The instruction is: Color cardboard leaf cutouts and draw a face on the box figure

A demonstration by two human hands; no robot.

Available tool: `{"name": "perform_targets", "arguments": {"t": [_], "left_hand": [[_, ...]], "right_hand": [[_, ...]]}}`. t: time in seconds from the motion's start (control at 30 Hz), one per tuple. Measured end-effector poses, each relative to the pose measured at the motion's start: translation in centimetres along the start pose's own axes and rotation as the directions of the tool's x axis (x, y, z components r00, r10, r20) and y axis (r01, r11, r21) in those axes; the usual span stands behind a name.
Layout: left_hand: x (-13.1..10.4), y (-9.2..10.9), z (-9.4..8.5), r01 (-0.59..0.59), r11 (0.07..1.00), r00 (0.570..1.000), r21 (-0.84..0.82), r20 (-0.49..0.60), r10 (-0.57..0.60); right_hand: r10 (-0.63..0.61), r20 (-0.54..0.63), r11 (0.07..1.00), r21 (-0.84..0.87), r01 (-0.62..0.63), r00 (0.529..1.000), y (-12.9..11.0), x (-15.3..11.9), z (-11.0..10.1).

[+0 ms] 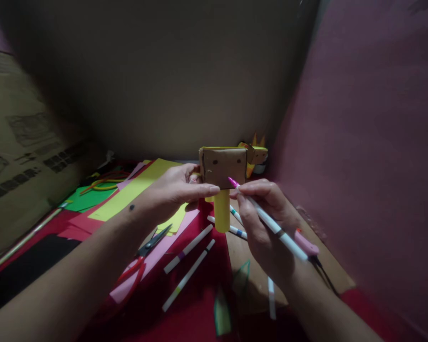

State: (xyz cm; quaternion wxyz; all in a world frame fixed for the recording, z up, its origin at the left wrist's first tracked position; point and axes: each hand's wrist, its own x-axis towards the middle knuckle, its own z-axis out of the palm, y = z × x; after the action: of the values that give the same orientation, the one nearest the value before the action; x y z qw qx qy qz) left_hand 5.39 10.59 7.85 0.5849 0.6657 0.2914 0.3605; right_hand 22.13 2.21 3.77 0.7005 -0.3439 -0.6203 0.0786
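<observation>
My left hand [187, 185] grips the left side of a small cardboard figure [223, 166], its thumb along the lower edge. The figure has a boxy brown head with two dark dots and a yellow tube-shaped leg [221, 211] hanging below. In my right hand [264, 213] is a white marker [273, 225], held like a pen. Its magenta tip points at the lower part of the cardboard face; whether it touches I cannot tell. Behind the figure, partly hidden, stands another cardboard figure [258, 154] with orange spikes.
Red-handled scissors [148, 249] lie on pink paper at left, near yellow sheets [135, 185] and green paper [89, 197]. Several white markers [189, 249] are scattered on the red cloth. A pink tool [306, 243] with a cord rests at right. Walls rise behind and at right.
</observation>
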Motion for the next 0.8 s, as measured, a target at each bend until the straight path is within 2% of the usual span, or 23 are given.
{"name": "perform_targets", "arguments": {"t": [0.13,0.2,0.4,0.6,0.8], "left_hand": [[0.12,-0.22,-0.08,-0.004,0.999,1.0,-0.039,-0.009,0.003],[0.15,-0.25,-0.15,-0.005,0.998,1.0,-0.055,-0.001,0.005],[0.07,-0.08,-0.12,0.011,1.0,1.0,-0.023,-0.008,-0.011],[0.02,0.14,0.0,0.007,1.0,1.0,-0.007,-0.002,-0.007],[0.07,0.19,0.03,-0.005,1.0,1.0,-0.013,0.01,0.005]], "right_hand": [[-0.013,0.038,0.997,-0.077,0.016,0.999,-0.33,0.04,-0.25],[-0.015,0.038,0.998,-0.058,0.017,0.999,-0.46,0.06,-0.29],[-0.05,-0.1,0.999,-0.015,0.048,0.994,-0.51,0.32,-0.22],[0.017,-0.085,0.999,-0.037,-0.02,0.996,-0.49,0.33,-0.32],[-0.003,-0.071,1.0,-0.015,0.002,0.997,-0.22,0.21,-0.25]]}}
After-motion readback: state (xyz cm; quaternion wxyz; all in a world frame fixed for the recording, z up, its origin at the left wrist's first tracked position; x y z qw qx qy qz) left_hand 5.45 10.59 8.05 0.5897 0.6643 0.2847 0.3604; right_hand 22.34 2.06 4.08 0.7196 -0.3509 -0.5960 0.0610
